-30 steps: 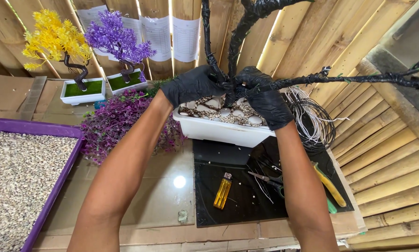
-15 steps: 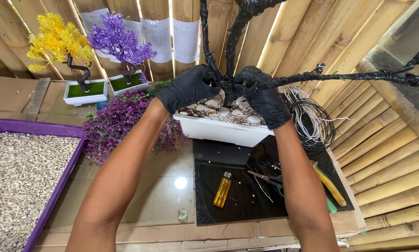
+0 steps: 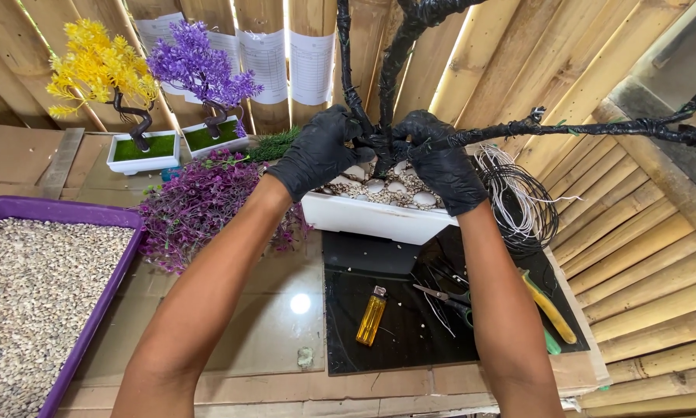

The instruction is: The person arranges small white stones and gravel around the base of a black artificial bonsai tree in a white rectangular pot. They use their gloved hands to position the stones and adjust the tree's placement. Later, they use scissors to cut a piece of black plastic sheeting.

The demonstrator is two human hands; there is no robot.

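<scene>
Bamboo slats wall in the bench, and a glass-topped table [image 3: 270, 333] carries my work. My left hand [image 3: 322, 151], in a black glove, curls around the base of the black-wrapped tree trunk [image 3: 379, 93], fingers pressed against it just above the stones. My right hand [image 3: 441, 166], gloved the same, closes on the trunk from the other side, where a long branch [image 3: 596, 130] runs off to the right; the fingertips seem to pinch the wrapping there, though the gloves blend with it. The trunk stands in a white planter [image 3: 371, 219] filled with pale stones [image 3: 379, 186], on the far part of the table. A coil of wire [image 3: 522, 201] lies just beside the planter. Nearer me, on a black mat [image 3: 363, 255], lie a yellow lighter [image 3: 371, 316], scissors [image 3: 441, 296] and yellow-handled pliers [image 3: 548, 306]. To my left sit purple foliage [image 3: 197, 203], a purple tray of gravel [image 3: 30, 286], and two small finished trees, yellow [image 3: 100, 62] and purple [image 3: 201, 66].
</scene>
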